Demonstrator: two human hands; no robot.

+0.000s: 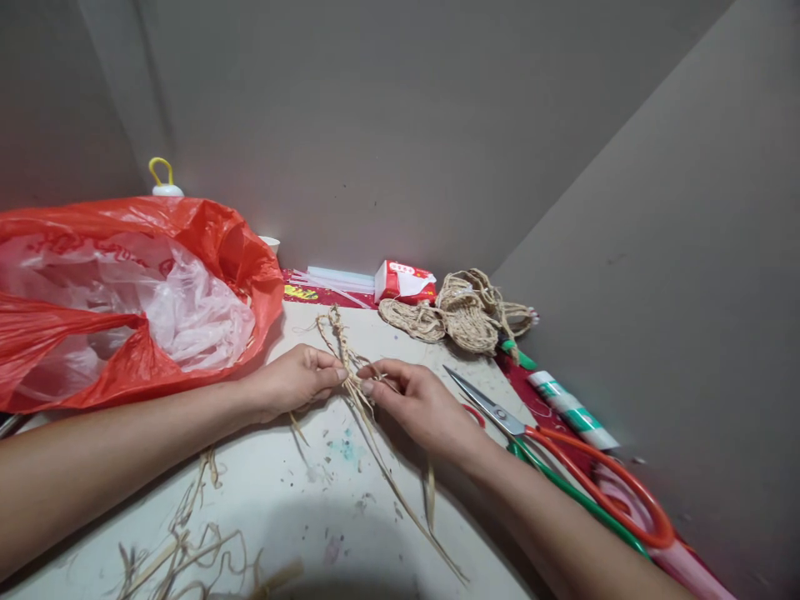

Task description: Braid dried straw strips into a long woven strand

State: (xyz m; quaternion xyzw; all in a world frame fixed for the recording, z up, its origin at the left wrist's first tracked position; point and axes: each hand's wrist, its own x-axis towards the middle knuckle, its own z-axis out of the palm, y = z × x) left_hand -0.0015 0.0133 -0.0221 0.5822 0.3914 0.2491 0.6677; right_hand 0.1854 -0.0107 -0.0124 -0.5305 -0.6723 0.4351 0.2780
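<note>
I use the red plastic bag as the reference point. The straw braid is right of the bag, over the table. Grip state: my left hand pinches the braid; my right hand, just beside it, appears pinched narrow on loose strands.

Judged hazards:
1. If the left grip relaxes, the plait may loosen, as this appears to be the main hold.
2. Uneven pull could snap or tangle the thin strands trailing right of the bag.
3. A wide elbow sweep could knock the scissors, well right of the bag.
4. Scrap fibres on the bag's near side could snag the work.
</note>
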